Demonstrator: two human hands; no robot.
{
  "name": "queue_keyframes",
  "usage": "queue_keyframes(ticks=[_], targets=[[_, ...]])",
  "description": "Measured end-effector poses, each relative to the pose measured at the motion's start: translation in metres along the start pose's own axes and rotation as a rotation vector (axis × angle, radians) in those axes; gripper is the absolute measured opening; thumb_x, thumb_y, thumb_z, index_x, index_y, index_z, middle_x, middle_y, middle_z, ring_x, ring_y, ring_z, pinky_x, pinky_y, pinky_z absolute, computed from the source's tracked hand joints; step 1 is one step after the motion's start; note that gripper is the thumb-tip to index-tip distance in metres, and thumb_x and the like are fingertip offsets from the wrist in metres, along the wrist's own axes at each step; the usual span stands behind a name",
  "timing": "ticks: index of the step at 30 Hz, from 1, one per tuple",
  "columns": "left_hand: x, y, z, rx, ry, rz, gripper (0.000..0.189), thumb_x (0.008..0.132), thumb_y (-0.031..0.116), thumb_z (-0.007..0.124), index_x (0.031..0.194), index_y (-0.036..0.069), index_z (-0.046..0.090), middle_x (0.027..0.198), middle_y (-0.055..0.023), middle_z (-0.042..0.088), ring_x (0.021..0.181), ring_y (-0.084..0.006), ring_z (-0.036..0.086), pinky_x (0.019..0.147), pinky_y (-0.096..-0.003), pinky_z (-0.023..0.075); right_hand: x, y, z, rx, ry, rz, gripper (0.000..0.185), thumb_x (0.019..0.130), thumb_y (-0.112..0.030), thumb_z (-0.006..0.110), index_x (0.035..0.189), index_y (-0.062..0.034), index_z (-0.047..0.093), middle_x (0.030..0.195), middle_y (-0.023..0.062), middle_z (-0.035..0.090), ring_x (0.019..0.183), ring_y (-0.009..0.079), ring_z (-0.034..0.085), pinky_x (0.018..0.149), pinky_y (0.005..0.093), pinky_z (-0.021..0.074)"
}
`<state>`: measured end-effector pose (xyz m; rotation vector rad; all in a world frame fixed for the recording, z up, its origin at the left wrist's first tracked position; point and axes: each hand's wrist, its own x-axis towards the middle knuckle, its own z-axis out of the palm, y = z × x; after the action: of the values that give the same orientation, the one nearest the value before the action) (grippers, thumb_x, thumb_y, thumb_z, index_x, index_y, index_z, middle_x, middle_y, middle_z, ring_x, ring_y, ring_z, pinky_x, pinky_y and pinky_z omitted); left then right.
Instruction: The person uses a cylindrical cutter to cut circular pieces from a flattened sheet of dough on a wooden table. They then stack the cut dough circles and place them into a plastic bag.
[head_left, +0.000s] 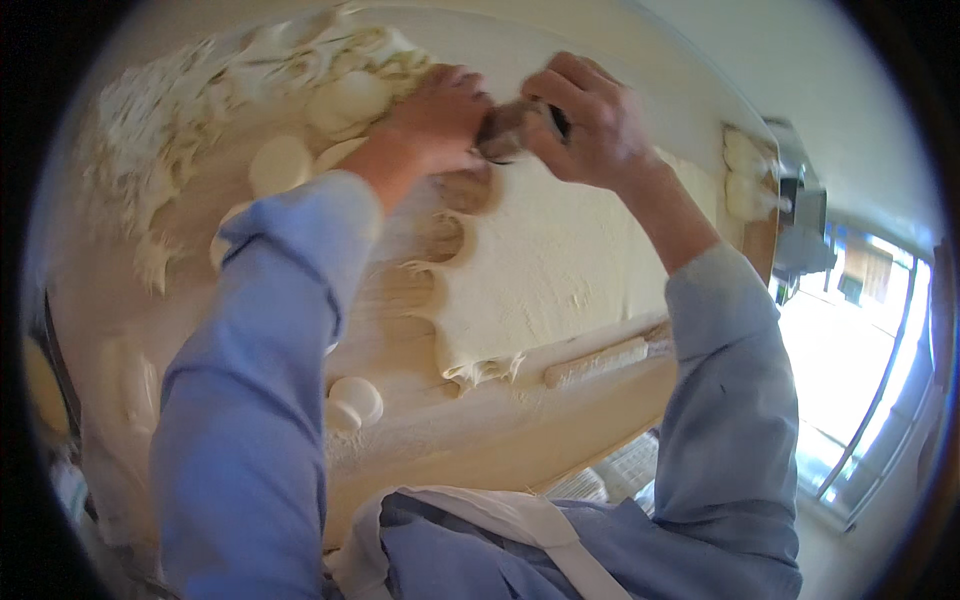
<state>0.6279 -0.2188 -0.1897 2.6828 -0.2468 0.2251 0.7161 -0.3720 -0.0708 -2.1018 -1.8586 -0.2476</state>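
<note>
Both my hands are raised at the left edge of a sheet of rolled dough (525, 277), whose edge shows several scalloped, round bites. My right hand (589, 120) is closed around a small round cutter (506, 131), seen blurred. Against the cutter's left side is my left hand (442, 116); whether it grips the cutter or something else is unclear. Round dough discs (280, 165) lie to the left on the floured table, and a few more discs (356, 401) rest nearer my body. Beyond my left hand spreads a heap of dough scraps (300, 60).
A light, textured rolling pin or bar (600, 364) lies along the table's near edge. Rounded pale pieces (742, 176) sit in a wooden tray or box at the right. A bright window (855, 337) stands beyond. The wooden table (465, 439) extends close to my body.
</note>
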Motion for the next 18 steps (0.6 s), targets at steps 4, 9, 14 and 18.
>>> queue_keyframes(ticks=[4, 9, 14, 18], targets=[[0.007, -0.008, -0.003, 0.033, 0.016, 0.069, 0.062, 0.068, 0.034, 0.080, 0.122, 0.012, 0.060, 0.133, -0.0061, 0.054, 0.134, -0.0300, 0.040, 0.114, -0.0453, 0.0290, -0.007, -0.004, 0.002, -0.026, 0.068, 0.119, 0.018, 0.071, -0.025, 0.067, 0.087, -0.0168, 0.066, 0.082, 0.0057, 0.060, 0.076, 0.0285, 0.063, 0.063, 0.0415, 0.0549], [0.021, -0.012, -0.026, -0.003, -0.091, 0.093, 0.050, 0.074, 0.026, 0.074, 0.121, 0.014, 0.061, 0.131, -0.0058, 0.055, 0.128, -0.0285, 0.046, 0.113, -0.0445, 0.0311, -0.012, -0.006, 0.005, -0.003, 0.129, 0.149, 0.014, 0.070, -0.021, 0.066, 0.083, -0.0158, 0.064, 0.079, 0.0055, 0.059, 0.073, 0.0281, 0.061, 0.062, 0.0406, 0.0546], [0.025, -0.036, -0.017, 0.058, -0.011, 0.356, 0.029, 0.082, 0.015, 0.062, 0.111, 0.014, 0.065, 0.122, -0.0033, 0.062, 0.126, -0.0254, 0.049, 0.110, -0.0412, 0.0351, -0.008, -0.005, 0.008, 0.039, 0.176, 0.069, 0.012, 0.073, -0.017, 0.065, 0.084, -0.0124, 0.062, 0.081, 0.0055, 0.058, 0.072, 0.0279, 0.061, 0.062, 0.0399, 0.0530], [0.014, -0.046, -0.010, 0.097, 0.078, 0.371, 0.026, 0.084, 0.014, 0.058, 0.108, 0.016, 0.067, 0.120, -0.0004, 0.063, 0.125, -0.0267, 0.049, 0.108, -0.0413, 0.0377, -0.004, -0.006, 0.002, -0.002, 0.087, 0.065, 0.012, 0.075, -0.016, 0.065, 0.085, -0.0106, 0.061, 0.080, 0.0054, 0.057, 0.071, 0.0271, 0.060, 0.061, 0.0398, 0.0516]])
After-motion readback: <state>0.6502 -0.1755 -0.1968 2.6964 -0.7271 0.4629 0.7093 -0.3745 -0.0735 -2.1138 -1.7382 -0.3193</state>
